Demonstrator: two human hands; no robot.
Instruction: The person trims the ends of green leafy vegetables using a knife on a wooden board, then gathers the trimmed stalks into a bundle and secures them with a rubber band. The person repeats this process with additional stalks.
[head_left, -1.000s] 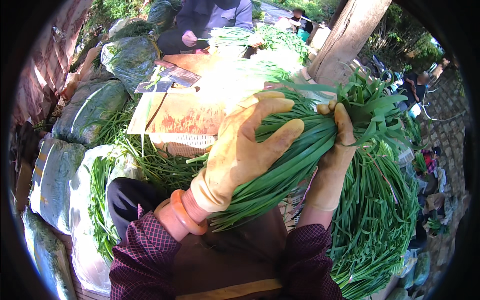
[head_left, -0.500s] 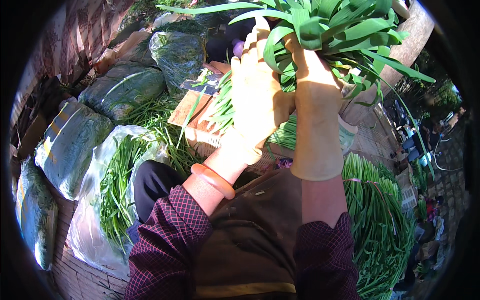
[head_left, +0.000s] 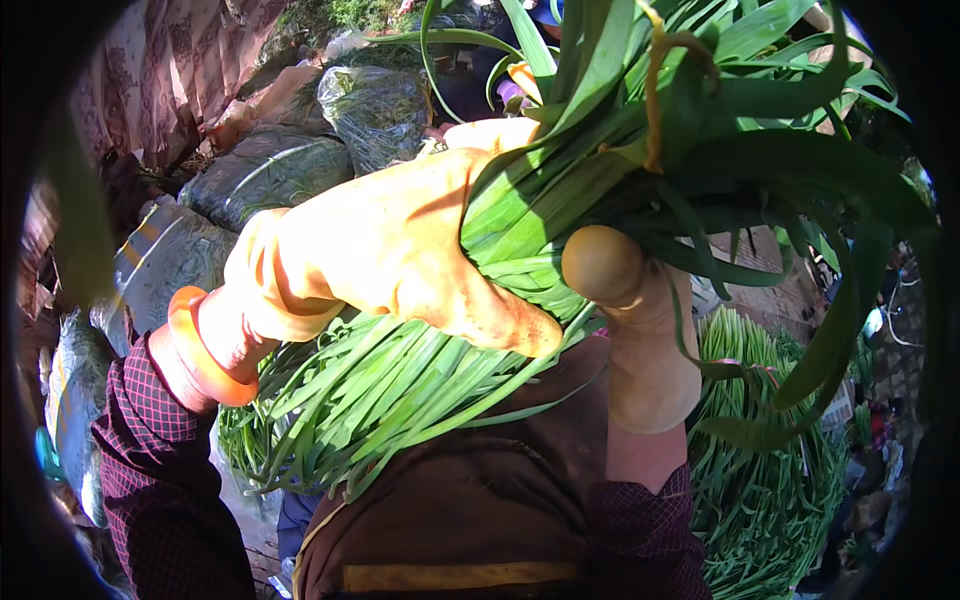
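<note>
A gloved left hand [head_left: 400,240] is closed around the middle of a bunch of long green leaves [head_left: 535,215], while the gloved right hand [head_left: 620,280] grips it nearer the upper end, its other fingers hidden by the foliage. The bunch lies slantwise above a brown apron [head_left: 470,490], stems at lower left. A larger green bundle [head_left: 765,490] stands at right; plastic-wrapped packages [head_left: 270,170] lie at upper left.
</note>
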